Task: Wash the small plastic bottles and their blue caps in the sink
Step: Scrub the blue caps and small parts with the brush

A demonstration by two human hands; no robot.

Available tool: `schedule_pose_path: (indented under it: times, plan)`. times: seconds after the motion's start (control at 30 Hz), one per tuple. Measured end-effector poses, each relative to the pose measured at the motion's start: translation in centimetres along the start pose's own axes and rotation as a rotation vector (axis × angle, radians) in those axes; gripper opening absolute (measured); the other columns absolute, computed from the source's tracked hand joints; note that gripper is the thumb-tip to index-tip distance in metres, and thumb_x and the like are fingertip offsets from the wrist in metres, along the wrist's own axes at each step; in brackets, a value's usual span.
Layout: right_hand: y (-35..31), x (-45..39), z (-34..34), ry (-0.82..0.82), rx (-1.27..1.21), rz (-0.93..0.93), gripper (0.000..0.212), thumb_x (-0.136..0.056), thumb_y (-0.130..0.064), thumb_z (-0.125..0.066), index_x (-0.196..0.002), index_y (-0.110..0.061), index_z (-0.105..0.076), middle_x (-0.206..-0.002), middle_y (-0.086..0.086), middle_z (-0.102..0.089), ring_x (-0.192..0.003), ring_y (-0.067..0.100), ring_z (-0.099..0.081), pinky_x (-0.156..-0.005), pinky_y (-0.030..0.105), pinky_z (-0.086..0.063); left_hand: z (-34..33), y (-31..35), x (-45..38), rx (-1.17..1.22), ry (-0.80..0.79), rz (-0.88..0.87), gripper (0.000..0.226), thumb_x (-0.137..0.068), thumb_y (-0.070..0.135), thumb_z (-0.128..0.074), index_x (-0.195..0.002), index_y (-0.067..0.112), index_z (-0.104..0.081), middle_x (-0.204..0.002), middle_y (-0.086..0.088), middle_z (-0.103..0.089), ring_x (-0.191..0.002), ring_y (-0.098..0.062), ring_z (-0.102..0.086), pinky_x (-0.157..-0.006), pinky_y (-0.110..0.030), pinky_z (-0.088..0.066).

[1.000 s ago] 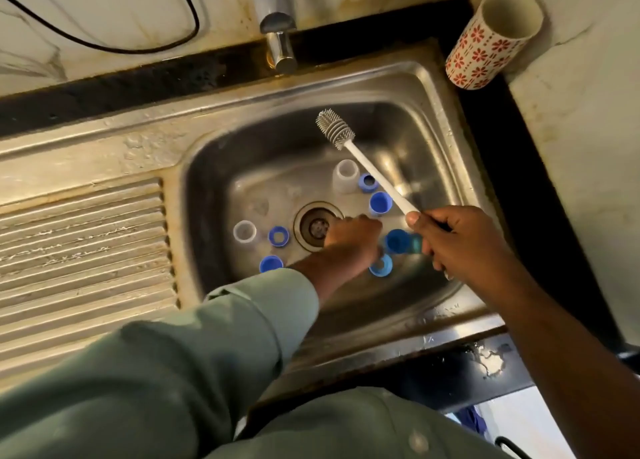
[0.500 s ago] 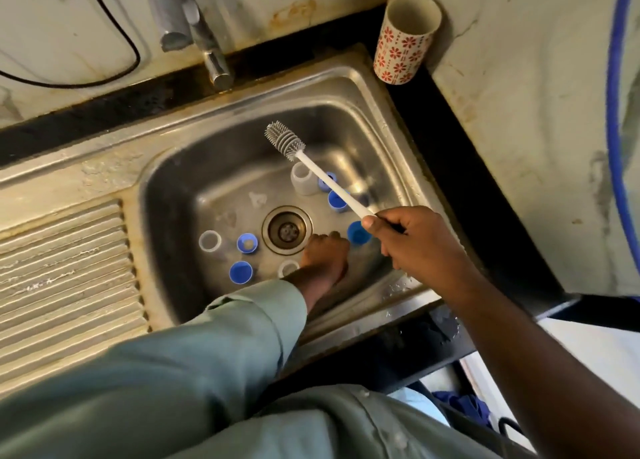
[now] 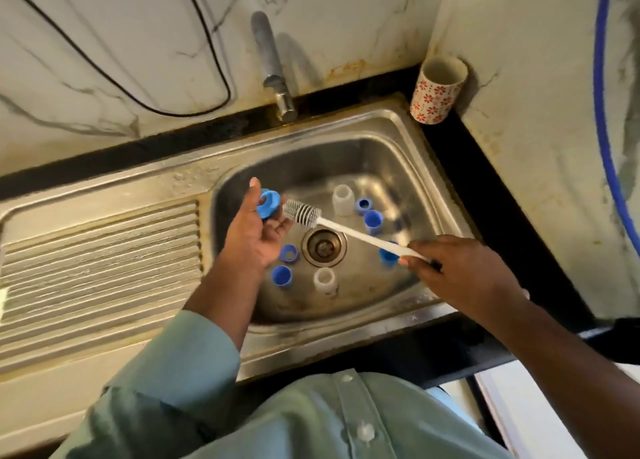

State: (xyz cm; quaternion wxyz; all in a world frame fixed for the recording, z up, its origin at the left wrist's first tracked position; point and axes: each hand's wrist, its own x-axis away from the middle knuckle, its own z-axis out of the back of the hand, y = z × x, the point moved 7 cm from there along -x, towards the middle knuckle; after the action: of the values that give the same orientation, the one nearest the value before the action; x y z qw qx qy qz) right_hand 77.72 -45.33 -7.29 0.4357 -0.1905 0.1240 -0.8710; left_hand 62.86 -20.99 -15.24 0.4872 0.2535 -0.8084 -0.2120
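**Blue caps, pale bottles, grey steel**

The cap (image 3: pixel 267 203) in the left hand (image 3: pixel 254 236) is bright blue. More blue caps (image 3: pixel 373 221) sit in the sink (image 3: pixel 408 139), which is dull silver-grey steel with brownish stains. Two bottles (image 3: pixel 324 279) are translucent white. The brush (image 3: pixel 303 211) has grey bristles, a white handle and a black end. The cup (image 3: pixel 437 94) is cream with a red flower pattern. The wall (image 3: pixel 104 25) is white marble with grey veins and rust-orange marks. The counter edge (image 3: pixel 450 139) is black. A black cable (image 3: pixel 194 18) crosses the wall; a blue hose (image 3: pixel 602 112) runs at the right. The sleeve (image 3: pixel 180 372) is pale green.
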Motion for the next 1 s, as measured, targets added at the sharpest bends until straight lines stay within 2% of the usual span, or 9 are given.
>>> schedule_pose_path:
  times: [0.1, 0.2, 0.3, 0.4, 0.53, 0.63, 0.7, 0.8, 1.0]
  plan:
    - [-1.8, -0.8, 0.6, 0.019, 0.137, 0.036, 0.038, -0.097, -0.056, -0.037, -0.124, -0.038, -0.057, -0.086, -0.013, -0.047, -0.074, 0.007, -0.047, -0.065, 0.024, -0.038, -0.5, -0.6, 1.5, -0.030, -0.045, 0.042, 0.038, -0.087, 0.043, -0.068, -0.103, 0.010, -0.062, -0.091, -0.012, -0.071, -0.088, -0.024, -0.071, -0.092, -0.042, -0.054]
    - [-3.1, -1.0, 1.2, 0.022, 0.148, 0.060, 0.036, -0.099, -0.053, -0.033, -0.112, -0.033, -0.060, -0.081, -0.011, -0.050, -0.071, 0.009, -0.049, -0.064, 0.027, -0.039, -0.5, -0.2, 2.4, 0.012, -0.007, -0.003, 0.039, -0.088, 0.039, -0.070, -0.110, 0.008, -0.063, -0.097, -0.012, -0.072, -0.097, -0.023, -0.071, -0.095, -0.038, -0.053]
    - [-4.6, -1.0, 1.3, -0.056, 0.136, 0.125, 0.036, -0.100, -0.051, -0.035, -0.092, -0.026, -0.061, -0.069, -0.006, -0.050, -0.060, 0.005, -0.046, -0.053, 0.021, -0.029, 0.1, 0.4, 2.9, 0.083, 0.010, -0.067, 0.063, -0.075, 0.040, -0.081, -0.125, 0.009, -0.060, -0.104, -0.010, -0.069, -0.092, -0.020, -0.070, -0.073, -0.031, -0.058]
    - [-4.2, -1.6, 2.0, -0.045, -0.065, 0.037, 0.036, -0.099, -0.049, -0.043, -0.092, -0.026, -0.070, -0.055, -0.003, -0.047, -0.049, 0.007, -0.043, -0.048, 0.021, -0.027, -0.2, 1.0, 3.5, 0.087, 0.012, -0.124, 0.087, -0.062, 0.043, -0.082, -0.138, 0.009, -0.054, -0.110, -0.011, -0.068, -0.091, -0.021, -0.070, -0.074, -0.030, -0.059]
    - [-5.3, -1.6, 2.0, -0.139, -0.168, 0.089, 0.035, -0.097, -0.044, -0.051, -0.078, -0.021, -0.069, -0.051, -0.004, -0.045, -0.043, 0.006, -0.038, -0.046, 0.021, -0.031, -0.2, 2.0, 4.2, 0.227, -0.062, -0.189, 0.042, -0.078, 0.030, -0.077, -0.113, 0.011, -0.064, -0.105, -0.011, -0.068, -0.094, -0.022, -0.069, -0.078, -0.030, -0.059]
    - [-5.1, -1.8, 2.3, -0.095, -0.242, 0.062, 0.036, -0.096, -0.044, -0.052, -0.089, -0.016, -0.074, -0.050, -0.005, -0.040, -0.042, 0.005, -0.034, -0.045, 0.021, -0.028, -0.3, 2.3, 4.8, 0.230, -0.076, -0.216, 0.062, -0.073, 0.031, -0.079, -0.126, 0.006, -0.059, -0.114, -0.016, -0.066, -0.106, -0.027, -0.067, -0.097, -0.036, -0.054]
    - [-5.6, -1.3, 2.0, -0.111, -0.210, 0.092, 0.034, -0.096, -0.044, -0.053, -0.081, -0.019, -0.071, -0.051, -0.004, -0.043, -0.045, 0.008, -0.037, -0.047, 0.025, -0.031, -0.2, 2.5, 5.1, 0.255, -0.076, -0.212, 0.062, -0.076, 0.030, -0.078, -0.129, 0.005, -0.058, -0.119, -0.017, -0.065, -0.106, -0.026, -0.067, -0.092, -0.035, -0.057]
    - [-5.9, -1.0, 1.8, -0.127, -0.270, 0.077, 0.035, -0.096, -0.043, -0.054, -0.081, -0.017, -0.071, -0.052, -0.004, -0.046, -0.043, 0.005, -0.038, -0.048, 0.026, -0.034, -0.3, 2.6, 5.4, 0.280, -0.083, -0.217, 0.039, -0.087, 0.028, -0.071, -0.119, 0.008, -0.060, -0.112, -0.015, -0.065, -0.101, -0.024, -0.066, -0.090, -0.033, -0.057]
    - [-6.4, -0.4, 1.5, -0.178, -0.304, 0.049, 0.035, -0.096, -0.042, -0.053, -0.073, -0.020, -0.066, -0.056, -0.003, -0.048, -0.047, 0.008, -0.041, -0.051, 0.026, -0.035, 0.1, 2.2, 5.5, 0.289, -0.059, -0.208, 0.048, -0.089, 0.031, -0.070, -0.128, 0.006, -0.058, -0.114, -0.014, -0.067, -0.096, -0.022, -0.069, -0.088, -0.031, -0.057]
